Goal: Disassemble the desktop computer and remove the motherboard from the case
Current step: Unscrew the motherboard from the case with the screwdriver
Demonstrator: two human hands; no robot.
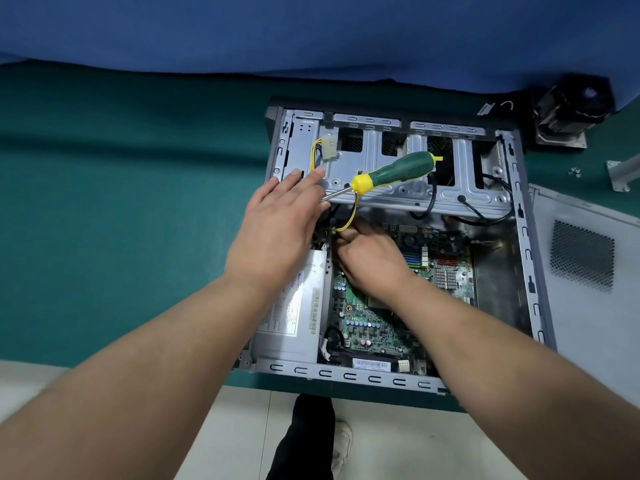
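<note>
Your left hand [277, 226] lies flat and relaxed over the case [526, 237]; your right hand [370, 254] has a curled grip on the yellow wires [348, 221] above the motherboard [367, 327].

Green-and-yellow screwdriver [394, 172], teal table [121, 220]

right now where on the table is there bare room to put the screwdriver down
The green table left of the case is a wide bare patch. The right is crowded: side panel, bracket, loose screws, cooler. The screwdriver lies on the drive cage.
</note>
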